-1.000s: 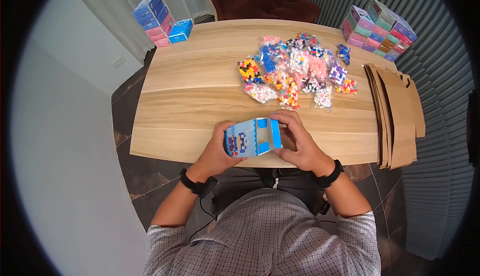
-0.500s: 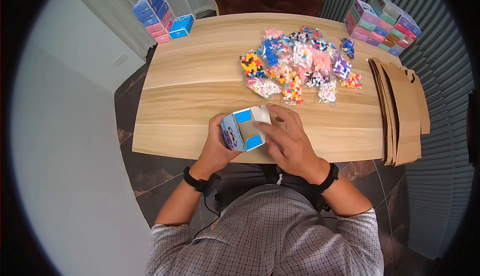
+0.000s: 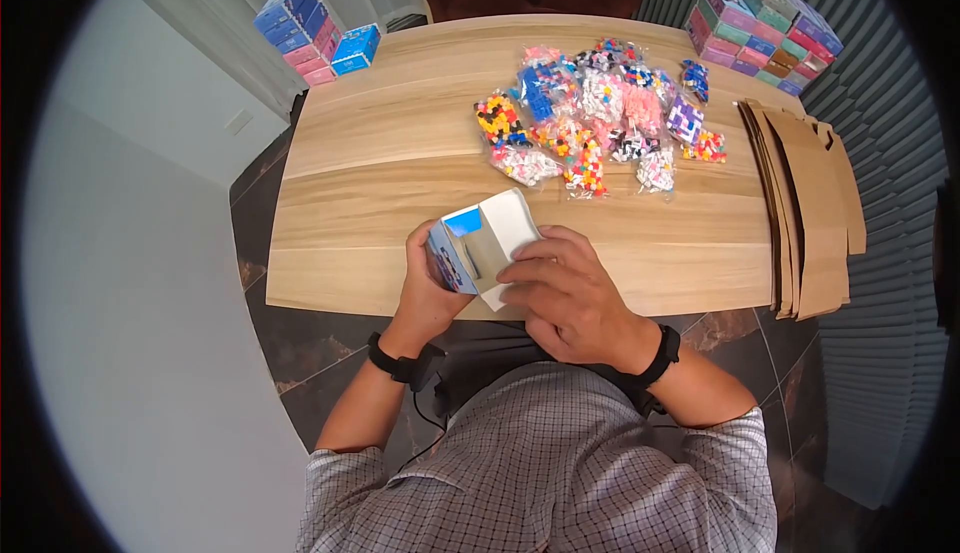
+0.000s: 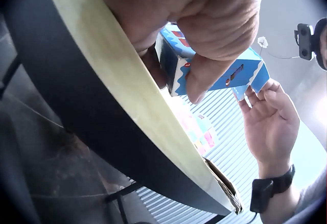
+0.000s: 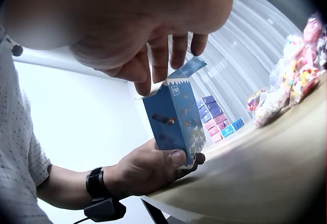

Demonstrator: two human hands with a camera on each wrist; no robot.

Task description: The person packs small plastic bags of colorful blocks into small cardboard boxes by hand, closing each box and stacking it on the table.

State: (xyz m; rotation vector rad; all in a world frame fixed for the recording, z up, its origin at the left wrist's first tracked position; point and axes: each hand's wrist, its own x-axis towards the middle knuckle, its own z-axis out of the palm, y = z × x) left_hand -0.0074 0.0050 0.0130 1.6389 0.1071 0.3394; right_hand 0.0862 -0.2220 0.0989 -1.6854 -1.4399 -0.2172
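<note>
My left hand [image 3: 428,288] grips a small blue printed cardboard box [image 3: 449,259] near the table's front edge. The thumb and fingers wrap its lower end in the right wrist view, where its side [image 5: 186,112] shows a printed pattern. The box's open end is turned up and to the right, with a white-lined flap [image 3: 512,221] folded out. Over that opening reaches my right hand [image 3: 578,298], its extended fingertips at the flap and rim. In the left wrist view, the right hand's fingers [image 4: 272,87] are at the blue flap edge.
Clear plastic bags of colourful small bricks [image 3: 600,103] lie heaped on the wooden table [image 3: 370,183]. Stacked boxes [image 3: 298,33] and a single blue box [image 3: 356,50] stand back left. More stacked boxes [image 3: 760,38] are back right. Flat brown paper bags [image 3: 815,213] lie along the right edge.
The box has tilted so its opening faces up more, and its flap has swung outward. My right hand has shifted from the flap's outer side to over the opening.
</note>
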